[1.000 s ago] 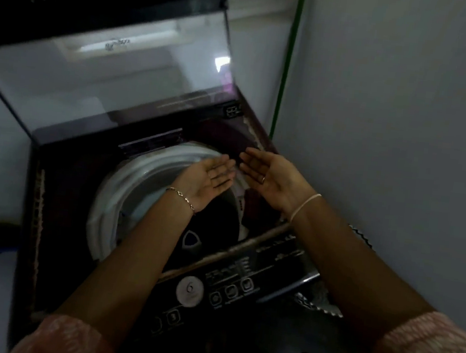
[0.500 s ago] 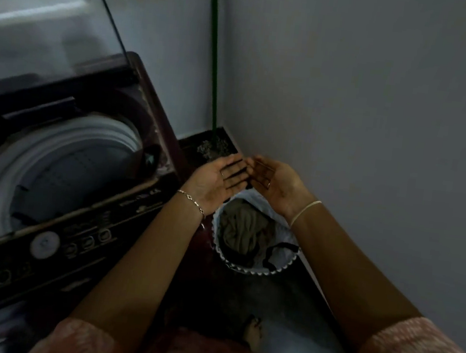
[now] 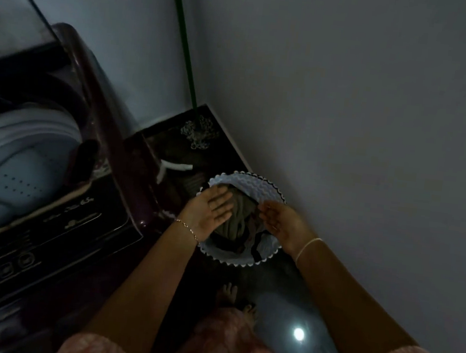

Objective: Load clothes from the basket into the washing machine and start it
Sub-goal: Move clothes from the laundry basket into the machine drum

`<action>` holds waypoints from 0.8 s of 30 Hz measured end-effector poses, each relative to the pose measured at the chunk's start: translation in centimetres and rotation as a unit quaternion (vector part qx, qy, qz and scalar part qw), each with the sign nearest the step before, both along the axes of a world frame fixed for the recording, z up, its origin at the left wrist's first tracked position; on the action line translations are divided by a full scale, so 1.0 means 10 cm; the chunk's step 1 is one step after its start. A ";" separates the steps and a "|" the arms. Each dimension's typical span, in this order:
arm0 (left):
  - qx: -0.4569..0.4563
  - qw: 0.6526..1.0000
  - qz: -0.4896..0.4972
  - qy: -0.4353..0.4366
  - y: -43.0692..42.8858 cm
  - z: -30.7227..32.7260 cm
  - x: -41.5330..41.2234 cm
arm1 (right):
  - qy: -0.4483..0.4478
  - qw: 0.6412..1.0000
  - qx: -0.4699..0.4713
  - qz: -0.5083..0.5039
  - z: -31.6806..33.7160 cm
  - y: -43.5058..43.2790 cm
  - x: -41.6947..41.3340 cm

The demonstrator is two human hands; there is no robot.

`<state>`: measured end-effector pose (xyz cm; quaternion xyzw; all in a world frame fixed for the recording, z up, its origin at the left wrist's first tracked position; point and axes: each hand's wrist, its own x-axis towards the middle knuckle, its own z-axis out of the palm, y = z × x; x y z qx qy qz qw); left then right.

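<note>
A round white basket (image 3: pixel 256 186) with a scalloped rim stands on the dark floor by the wall, right of the washing machine. Olive and dark clothes (image 3: pixel 239 220) lie bunched inside it. My left hand (image 3: pixel 210 213) hovers palm up over the basket's left side, fingers apart, holding nothing. My right hand (image 3: pixel 281 222) is over the right side, palm up and open, close above the clothes. The top-loading washing machine (image 3: pixel 56 214) fills the left, its lid raised and its white drum (image 3: pixel 15 163) exposed. Its control panel (image 3: pixel 19 253) with round buttons faces me.
A green mop handle (image 3: pixel 183 40) leans in the corner, its stringy head (image 3: pixel 198 134) on the floor behind the basket. A grey wall (image 3: pixel 361 133) runs along the right. My bare feet (image 3: pixel 233 299) stand just in front of the basket on glossy floor.
My view and both hands swung right from over the machine's drum and dropped down to the basket. Both palms stayed open and empty throughout.
</note>
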<state>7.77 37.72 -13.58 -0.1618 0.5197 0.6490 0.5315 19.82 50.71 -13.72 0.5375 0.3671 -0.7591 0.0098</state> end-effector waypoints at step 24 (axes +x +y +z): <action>-0.258 0.966 -0.022 -0.017 0.86 -3.71 -0.64 | -0.134 0.904 0.165 0.372 -3.74 0.60 -1.24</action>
